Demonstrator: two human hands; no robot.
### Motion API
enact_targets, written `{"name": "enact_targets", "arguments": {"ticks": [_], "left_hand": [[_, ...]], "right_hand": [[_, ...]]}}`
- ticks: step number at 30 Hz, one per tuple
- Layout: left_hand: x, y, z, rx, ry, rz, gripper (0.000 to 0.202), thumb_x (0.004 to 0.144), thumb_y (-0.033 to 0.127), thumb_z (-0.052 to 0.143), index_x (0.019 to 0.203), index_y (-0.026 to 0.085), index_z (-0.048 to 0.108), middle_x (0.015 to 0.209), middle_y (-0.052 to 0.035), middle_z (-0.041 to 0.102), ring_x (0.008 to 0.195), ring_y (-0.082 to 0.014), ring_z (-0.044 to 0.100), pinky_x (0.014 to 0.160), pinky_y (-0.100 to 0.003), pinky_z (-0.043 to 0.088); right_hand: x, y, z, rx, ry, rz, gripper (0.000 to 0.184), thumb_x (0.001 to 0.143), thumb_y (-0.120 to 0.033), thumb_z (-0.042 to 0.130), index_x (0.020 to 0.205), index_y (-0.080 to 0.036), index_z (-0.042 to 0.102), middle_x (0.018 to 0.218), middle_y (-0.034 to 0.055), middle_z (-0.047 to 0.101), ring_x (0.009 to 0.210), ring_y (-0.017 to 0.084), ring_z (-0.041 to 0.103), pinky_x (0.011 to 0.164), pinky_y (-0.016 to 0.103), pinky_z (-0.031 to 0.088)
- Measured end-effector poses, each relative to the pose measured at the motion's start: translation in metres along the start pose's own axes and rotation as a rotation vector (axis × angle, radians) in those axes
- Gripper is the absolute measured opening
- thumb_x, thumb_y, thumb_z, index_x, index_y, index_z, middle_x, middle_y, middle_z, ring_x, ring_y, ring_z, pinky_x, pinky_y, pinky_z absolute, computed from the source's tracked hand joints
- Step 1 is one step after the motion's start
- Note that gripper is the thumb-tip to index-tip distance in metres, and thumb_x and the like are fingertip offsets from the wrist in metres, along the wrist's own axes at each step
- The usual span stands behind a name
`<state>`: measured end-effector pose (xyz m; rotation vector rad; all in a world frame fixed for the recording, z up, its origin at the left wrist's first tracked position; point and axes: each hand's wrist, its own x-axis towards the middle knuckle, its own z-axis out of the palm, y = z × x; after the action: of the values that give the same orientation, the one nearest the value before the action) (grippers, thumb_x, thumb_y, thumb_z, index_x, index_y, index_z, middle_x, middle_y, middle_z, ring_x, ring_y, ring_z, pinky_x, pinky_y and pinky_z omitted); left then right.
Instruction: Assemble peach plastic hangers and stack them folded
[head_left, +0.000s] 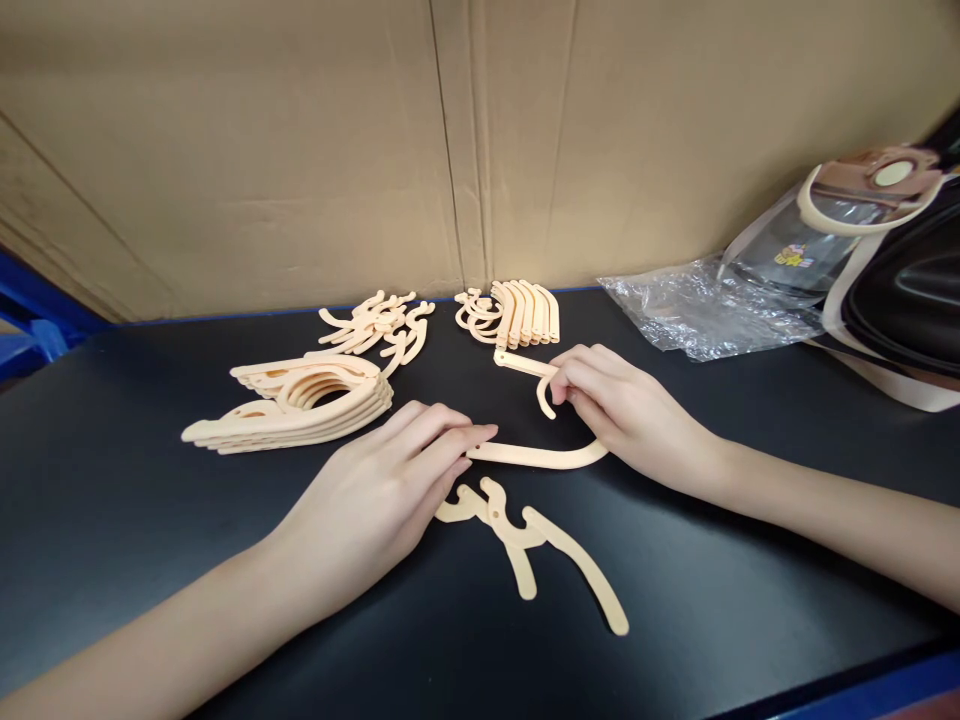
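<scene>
In the head view, the left hand (pixel 390 485) lies flat and low on the black tabletop (pixel 112 500). Its fingers are stretched out and close together, closed around nothing, and their tips rest on the near end of a curved strip (pixel 525 456), which seems to pin that end down so it cannot slide. The right hand (pixel 622 405) is curled shut around the strip's far bend, where a firm grip probably gives the most control. A short straight end sticks out above the knuckles and a small hook (pixel 543 398) shows under the fingertips; whether hook and strip are joined cannot be told. Just in front of the left hand lies a loose forked piece (pixel 525 540), within easy reach of either hand. Further back the stock is sorted by kind: a stack of flat arms (pixel 300 410), a heap of hooks (pixel 382 325) and a row of bent pieces (pixel 521 315). A clear plastic bag (pixel 697 310) sits off to the right, against the cardboard wall (pixel 300 150).
</scene>
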<state>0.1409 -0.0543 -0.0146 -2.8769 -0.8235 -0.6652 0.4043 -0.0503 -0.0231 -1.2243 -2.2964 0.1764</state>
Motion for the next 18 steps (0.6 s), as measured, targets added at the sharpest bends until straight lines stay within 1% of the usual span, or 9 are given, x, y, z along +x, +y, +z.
{"name": "enact_targets", "arguments": {"ticks": [3,6,9,11,13,18], "left_hand": [[0.0,0.004,-0.005,-0.058,-0.004,-0.004,0.026,0.1,0.017,0.044,0.123,0.018,0.057,0.111,-0.0067,0.063,0.096,-0.0172,0.057,0.081,-0.029,0.047],[0.0,0.009,-0.008,-0.122,-0.013,0.087,0.022,0.098,0.02,0.05,0.117,0.018,0.061,0.111,-0.0056,0.064,0.1,-0.0176,0.056,0.084,-0.029,0.046],[-0.002,0.013,-0.007,-0.153,-0.046,0.172,0.021,0.098,0.026,0.051,0.113,0.018,0.063,0.113,-0.0052,0.066,0.107,-0.0198,0.056,0.089,-0.031,0.044],[-0.003,0.015,-0.007,-0.159,-0.06,0.207,0.02,0.099,0.026,0.051,0.111,0.017,0.064,0.111,-0.0049,0.067,0.106,-0.0199,0.058,0.09,-0.032,0.044],[-0.002,0.016,-0.006,-0.158,-0.063,0.227,0.018,0.099,0.023,0.051,0.108,0.016,0.065,0.106,-0.0043,0.068,0.101,-0.0189,0.06,0.088,-0.031,0.044],[0.001,0.016,-0.004,-0.156,-0.067,0.232,0.017,0.098,0.018,0.049,0.104,0.016,0.065,0.1,-0.0028,0.068,0.094,-0.018,0.06,0.083,-0.031,0.044]], "right_hand": [[0.0,0.002,0.0,0.018,-0.012,-0.009,0.025,0.088,0.003,0.041,0.086,-0.021,0.049,0.096,0.001,0.062,0.085,0.017,0.049,0.078,0.031,0.042],[0.0,0.004,0.0,0.048,-0.035,-0.014,0.024,0.089,0.0,0.043,0.085,-0.021,0.052,0.102,0.0002,0.066,0.089,0.017,0.052,0.082,0.031,0.043],[0.0,0.006,0.001,0.059,-0.044,-0.022,0.023,0.089,-0.001,0.045,0.082,-0.021,0.054,0.108,-0.0004,0.068,0.094,0.017,0.055,0.085,0.032,0.043],[0.0,0.007,0.001,0.061,-0.045,-0.025,0.023,0.089,-0.002,0.046,0.081,-0.021,0.055,0.11,-0.0008,0.068,0.095,0.017,0.056,0.086,0.033,0.043],[0.0,0.007,0.002,0.061,-0.039,-0.023,0.022,0.09,-0.003,0.047,0.081,-0.021,0.056,0.111,-0.0011,0.068,0.096,0.017,0.056,0.087,0.033,0.044],[0.0,0.006,0.002,0.057,-0.017,-0.015,0.02,0.091,-0.007,0.049,0.081,-0.021,0.058,0.111,-0.0017,0.069,0.096,0.017,0.057,0.087,0.034,0.044]]}}
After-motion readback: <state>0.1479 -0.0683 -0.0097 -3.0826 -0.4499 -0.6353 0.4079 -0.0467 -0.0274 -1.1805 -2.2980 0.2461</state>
